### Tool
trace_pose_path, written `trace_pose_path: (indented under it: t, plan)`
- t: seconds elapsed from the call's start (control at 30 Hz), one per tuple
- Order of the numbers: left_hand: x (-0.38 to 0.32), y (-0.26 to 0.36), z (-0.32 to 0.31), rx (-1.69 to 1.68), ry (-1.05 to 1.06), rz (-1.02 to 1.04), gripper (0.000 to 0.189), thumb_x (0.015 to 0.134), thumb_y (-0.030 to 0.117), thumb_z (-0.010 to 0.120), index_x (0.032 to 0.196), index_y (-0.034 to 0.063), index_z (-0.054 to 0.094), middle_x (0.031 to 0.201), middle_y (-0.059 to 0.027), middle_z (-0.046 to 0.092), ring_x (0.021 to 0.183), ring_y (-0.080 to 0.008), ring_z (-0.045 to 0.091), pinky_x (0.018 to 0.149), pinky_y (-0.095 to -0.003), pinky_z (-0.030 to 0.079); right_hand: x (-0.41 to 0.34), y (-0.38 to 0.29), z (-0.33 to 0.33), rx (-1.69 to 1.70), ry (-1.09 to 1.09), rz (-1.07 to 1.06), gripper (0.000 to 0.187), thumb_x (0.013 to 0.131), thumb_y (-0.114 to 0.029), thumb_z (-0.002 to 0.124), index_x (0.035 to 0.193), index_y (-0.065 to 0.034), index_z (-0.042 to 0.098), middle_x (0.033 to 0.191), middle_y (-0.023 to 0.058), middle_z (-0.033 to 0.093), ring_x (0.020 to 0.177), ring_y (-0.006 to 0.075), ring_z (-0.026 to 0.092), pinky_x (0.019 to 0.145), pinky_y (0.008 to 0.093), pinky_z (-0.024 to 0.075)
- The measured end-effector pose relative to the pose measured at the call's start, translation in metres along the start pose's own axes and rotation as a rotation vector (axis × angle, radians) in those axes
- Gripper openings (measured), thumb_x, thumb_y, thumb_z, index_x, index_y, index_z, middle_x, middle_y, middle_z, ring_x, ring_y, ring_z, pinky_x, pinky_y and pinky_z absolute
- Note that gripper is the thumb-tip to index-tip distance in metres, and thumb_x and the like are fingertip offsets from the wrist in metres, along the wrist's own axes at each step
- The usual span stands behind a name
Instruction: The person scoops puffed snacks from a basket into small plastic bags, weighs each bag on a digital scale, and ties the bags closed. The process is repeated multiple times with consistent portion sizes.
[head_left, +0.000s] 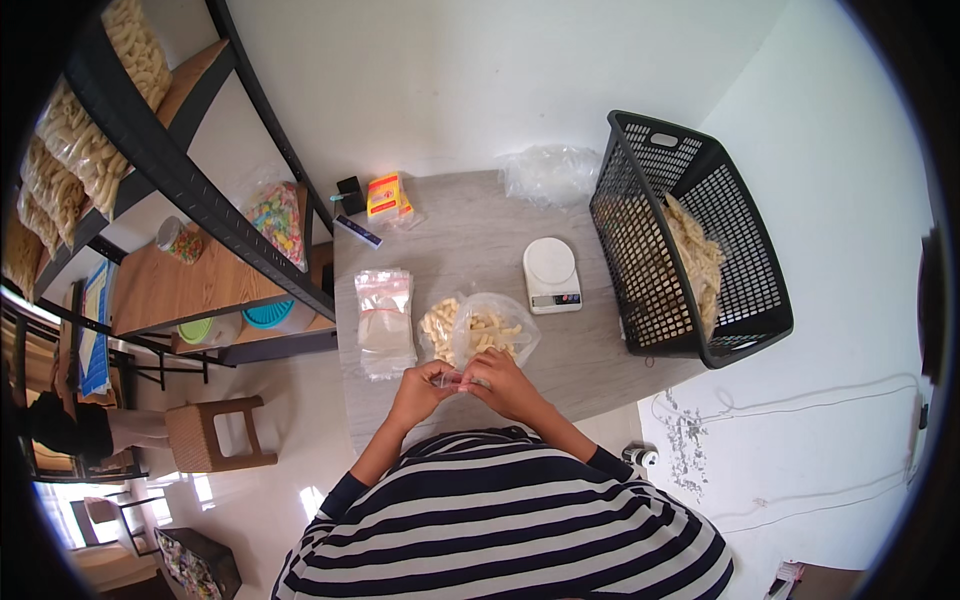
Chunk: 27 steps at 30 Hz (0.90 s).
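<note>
My left hand (422, 391) and my right hand (499, 381) meet at the near side of the table, both pinching the edge of a small clear plastic bag (450, 379). Just beyond them lie a clear bag of pale puffed snacks (441, 328) and, touching it on the right, an open plastic bag or bowl-shaped wrap (525, 319) with more of the snacks. A stack of clear zip bags (385, 322) rests left of the snacks. Farther right stands a white digital kitchen scale (551, 270) with an empty round platform.
A black plastic crate (701, 352) holding bagged snacks stands at the right. At the table's back are crumpled clear plastic (551, 174), yellow-red packets (386, 196), a black holder (349, 195) and a dark narrow box (358, 232). Shelving (187, 292) is at left; a person sits beyond a brown stool (191, 437).
</note>
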<state>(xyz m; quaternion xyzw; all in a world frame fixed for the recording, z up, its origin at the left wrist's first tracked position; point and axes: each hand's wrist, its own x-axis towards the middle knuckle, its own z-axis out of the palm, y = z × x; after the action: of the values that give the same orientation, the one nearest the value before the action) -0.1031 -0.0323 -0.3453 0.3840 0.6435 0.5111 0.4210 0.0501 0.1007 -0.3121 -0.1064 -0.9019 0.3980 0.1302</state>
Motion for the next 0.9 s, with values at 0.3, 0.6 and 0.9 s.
trace_pose_path:
  t: [0.3, 0.6, 0.9]
  plan:
    - [0.002, 0.010, -0.022, -0.392, -0.453, -0.076, 0.081, 0.070, 0.008, 0.086, 0.140, 0.0025, 0.044, 0.131, -0.0076, 0.055, 0.123, -0.0170, 0.049, 0.108, -0.0328, 0.034, 0.000, -0.027, -0.023, 0.151, -0.260, -0.057, 0.011, 0.086, -0.009, 0.068, 0.087, -0.0150, 0.059, 0.110, 0.0010, 0.063, 0.116, 0.0225, 0.056, 0.104, 0.0447, 0.0335]
    - [0.005, -0.001, -0.027, -0.249, -0.626, -0.092, 0.071, 0.069, 0.010, 0.086, 0.131, 0.0051, 0.051, 0.120, -0.0060, 0.059, 0.114, -0.0172, 0.054, 0.101, -0.0330, 0.041, 0.007, -0.031, -0.033, 0.293, -0.405, -0.095, 0.010, 0.086, -0.017, 0.070, 0.093, -0.0116, 0.064, 0.119, 0.0052, 0.060, 0.123, 0.0234, 0.052, 0.113, 0.0516, 0.0285]
    - [0.009, -0.034, -0.012, -0.387, -0.232, -0.220, 0.053, 0.074, 0.007, 0.082, 0.120, 0.0057, 0.055, 0.110, -0.0038, 0.060, 0.104, -0.0158, 0.057, 0.094, -0.0308, 0.047, -0.012, 0.104, -0.017, -0.373, 0.204, 0.353, 0.023, 0.078, -0.010, 0.074, 0.099, -0.0073, 0.067, 0.104, 0.0116, 0.060, 0.102, 0.0309, 0.054, 0.087, 0.0434, 0.0458]
